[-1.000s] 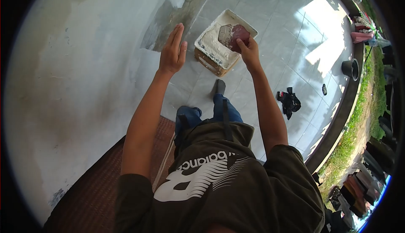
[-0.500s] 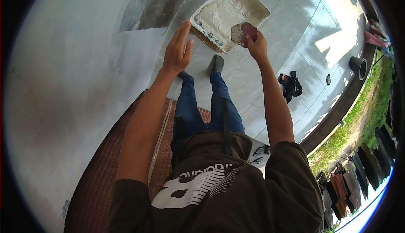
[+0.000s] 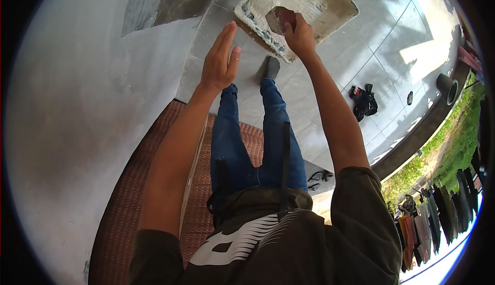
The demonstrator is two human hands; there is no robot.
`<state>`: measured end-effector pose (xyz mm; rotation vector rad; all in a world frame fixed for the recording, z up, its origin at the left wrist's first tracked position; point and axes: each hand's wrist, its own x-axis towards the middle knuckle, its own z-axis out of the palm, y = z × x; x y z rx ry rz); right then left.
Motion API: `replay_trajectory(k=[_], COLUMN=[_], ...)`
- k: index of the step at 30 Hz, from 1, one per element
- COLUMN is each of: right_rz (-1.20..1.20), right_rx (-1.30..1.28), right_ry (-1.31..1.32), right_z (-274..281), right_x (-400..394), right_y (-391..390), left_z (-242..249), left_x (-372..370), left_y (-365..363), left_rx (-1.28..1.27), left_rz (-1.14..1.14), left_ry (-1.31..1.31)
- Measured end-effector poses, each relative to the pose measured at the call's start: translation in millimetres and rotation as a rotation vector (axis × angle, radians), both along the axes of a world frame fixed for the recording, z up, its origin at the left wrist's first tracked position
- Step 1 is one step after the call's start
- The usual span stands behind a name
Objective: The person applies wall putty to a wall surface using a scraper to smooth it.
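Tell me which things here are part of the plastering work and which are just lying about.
In use:
- trowel, in the right hand
- plaster tray
- wall, by the open left hand

Lying about:
- black cloth
- bucket
- sandals
- mat

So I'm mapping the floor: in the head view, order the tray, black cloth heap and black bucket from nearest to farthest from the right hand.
1. tray, under the right hand.
2. black cloth heap, lower right.
3. black bucket, far right.
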<state>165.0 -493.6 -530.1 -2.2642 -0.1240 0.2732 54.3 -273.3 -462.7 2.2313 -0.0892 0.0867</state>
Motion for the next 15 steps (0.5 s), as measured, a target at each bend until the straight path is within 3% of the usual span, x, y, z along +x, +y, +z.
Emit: replay_trajectory(k=[9,15], right_rz=[0.231,0.275], right_rx=[-0.139,-0.253], right_ry=[-0.103,-0.022], right_z=[-38.5,-39.8], right_x=[41.6,50.3], right_y=[36.2,44.3], left_z=[-16.5,-20.7], left_x=[-5.4,-13.7], left_y=[0.7,2.5], left_rx=[-0.022,-0.049], left_rz=[0.045,0.076], left_ry=[0.017,0.034])
